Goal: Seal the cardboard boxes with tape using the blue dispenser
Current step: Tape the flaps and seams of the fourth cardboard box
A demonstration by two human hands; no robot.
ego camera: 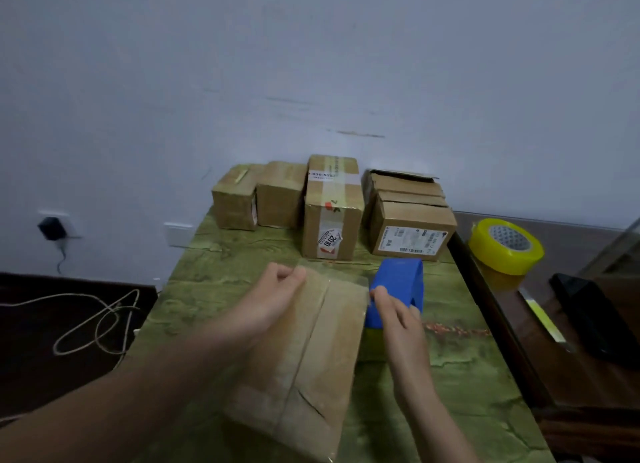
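A cardboard box (pixel 304 369) lies in front of me on the green table (pixel 450 376), its top flaps closed with a seam down the middle. My left hand (pixel 273 299) rests curled on the box's far left corner, fingers hooked over the edge. The blue tape dispenser (pixel 398 289) stands against the box's far right edge. My right hand (pixel 398 317) grips the dispenser from the near side, thumb near the box edge. A clear strip of tape appears to lie across the far end of the box.
Several more cardboard boxes (pixel 332 209) stand in a row at the table's back by the wall. A yellow tape roll (pixel 505 246) sits on the dark side table to the right. A loose cord (pixel 97 320) lies on the floor at the left.
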